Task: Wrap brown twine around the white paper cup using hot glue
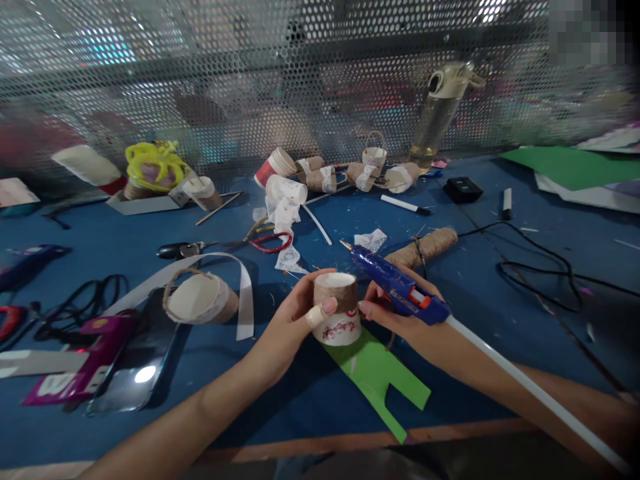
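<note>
My left hand (pixel 295 313) is wrapped around a small paper cup (pixel 343 331), its taped thumb pressing the side. Brown twine (pixel 336 291) covers the cup's upper part; the lower part is white with a red floral print. A blue hot glue gun (pixel 373 270) is in my right hand (pixel 393 317), nozzle pointing up and left, with a long white glue stick (pixel 520 373) out of its back. The thumb and fingertip of that hand come together beside the cup; a strand of twine hangs below them. Beneath the cup lies a cut green sheet (pixel 373 367).
A twine-wrapped basket (pixel 200 300), a phone (pixel 135 373) and a purple packet (pixel 95 353) lie left. Red-handled scissors (pixel 273 243), lace (pixel 370 240) and a twine roll (pixel 425 248) are ahead. Wrapped cups (pixel 361 176) and a bottle (pixel 437 117) stand near the mesh screen (pixel 225 87).
</note>
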`<state>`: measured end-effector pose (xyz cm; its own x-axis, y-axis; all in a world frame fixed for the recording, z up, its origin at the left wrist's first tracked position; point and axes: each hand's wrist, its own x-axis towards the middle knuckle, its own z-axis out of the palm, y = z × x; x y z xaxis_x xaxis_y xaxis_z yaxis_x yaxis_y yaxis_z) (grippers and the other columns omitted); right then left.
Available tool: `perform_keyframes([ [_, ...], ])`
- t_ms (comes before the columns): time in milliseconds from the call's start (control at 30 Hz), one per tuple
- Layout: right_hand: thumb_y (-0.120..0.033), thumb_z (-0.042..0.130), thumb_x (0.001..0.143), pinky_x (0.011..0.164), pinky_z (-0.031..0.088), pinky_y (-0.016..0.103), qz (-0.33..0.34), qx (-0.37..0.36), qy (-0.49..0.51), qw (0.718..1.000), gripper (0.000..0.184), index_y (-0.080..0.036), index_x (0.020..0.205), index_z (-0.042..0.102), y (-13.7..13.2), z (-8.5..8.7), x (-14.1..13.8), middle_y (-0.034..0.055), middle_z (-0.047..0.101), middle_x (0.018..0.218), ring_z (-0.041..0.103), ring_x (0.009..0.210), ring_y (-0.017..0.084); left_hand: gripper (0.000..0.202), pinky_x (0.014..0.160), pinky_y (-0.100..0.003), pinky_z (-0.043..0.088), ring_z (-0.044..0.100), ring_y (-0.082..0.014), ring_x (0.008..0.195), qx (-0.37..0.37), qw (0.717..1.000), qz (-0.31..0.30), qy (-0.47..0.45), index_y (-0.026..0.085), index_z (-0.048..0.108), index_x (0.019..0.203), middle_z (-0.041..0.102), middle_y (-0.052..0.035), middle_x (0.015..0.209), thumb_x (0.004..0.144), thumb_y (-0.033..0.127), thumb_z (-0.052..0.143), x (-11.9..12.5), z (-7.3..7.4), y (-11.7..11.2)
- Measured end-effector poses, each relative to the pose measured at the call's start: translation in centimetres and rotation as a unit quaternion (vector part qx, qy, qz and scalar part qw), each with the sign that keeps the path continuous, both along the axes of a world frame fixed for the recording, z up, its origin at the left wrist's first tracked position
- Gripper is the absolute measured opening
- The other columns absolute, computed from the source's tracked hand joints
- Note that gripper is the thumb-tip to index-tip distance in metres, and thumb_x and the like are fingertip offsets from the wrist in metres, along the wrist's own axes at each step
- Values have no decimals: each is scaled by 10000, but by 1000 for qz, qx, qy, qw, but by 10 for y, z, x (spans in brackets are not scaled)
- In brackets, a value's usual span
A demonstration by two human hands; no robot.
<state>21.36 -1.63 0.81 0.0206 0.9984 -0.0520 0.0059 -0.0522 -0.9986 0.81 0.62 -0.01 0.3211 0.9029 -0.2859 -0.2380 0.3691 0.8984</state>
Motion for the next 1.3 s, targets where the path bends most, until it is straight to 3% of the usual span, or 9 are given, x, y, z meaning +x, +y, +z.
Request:
perform_keyframes([
  [167, -307, 830, 773, 688, 615, 284, 6, -2, -20, 1000, 191, -245, 802, 652, 0, 2, 1, -32, 717, 773, 690, 697, 144, 502, 936, -345, 507, 637, -291, 1188, -5, 1000, 29, -2, 278, 727, 1200, 739, -57, 1244, 747, 414, 894, 1, 3, 0],
  [400, -304, 856, 742, 740, 633, 313, -13, -8, -2, 1000, 228, -252, 824, 650, 0, 0, 2, -35, 721, 776, 708, 723, 156, 419, 899, -293, 510, 645, -230, 1127, 15, 1000, 14, -22, 310, 740, 1192, 741, -22, 1225, 797, 368, 868, -1, -1, 0],
  [767, -296, 852, 753, 665, 628, 275, -30, 14, -4, 999, 237, -248, 812, 628, -1, -1, 1, -42, 721, 760, 710, 694, 149, 420, 1027, -341, 478, 605, -266, 1264, 60, 998, -10, -5, 325, 706, 1242, 716, -34, 1308, 843, 359, 832, -3, -4, -2],
  [1033, -245, 836, 814, 667, 617, 236, -11, 72, -9, 997, 183, -242, 821, 654, -2, -9, 5, -46, 728, 771, 708, 709, 128, 427, 1043, -323, 478, 616, -238, 1234, 111, 993, -32, -15, 344, 706, 1257, 710, -22, 1292, 849, 337, 831, -6, -6, 0],
  [1300, -244, 874, 790, 686, 627, 210, -9, 85, 2, 996, 196, -253, 824, 681, -3, -10, 2, -63, 739, 773, 715, 700, 109, 512, 1061, -351, 472, 611, -267, 1264, 86, 995, -51, -23, 350, 684, 1316, 704, -34, 1339, 834, 437, 832, -7, -10, -2],
])
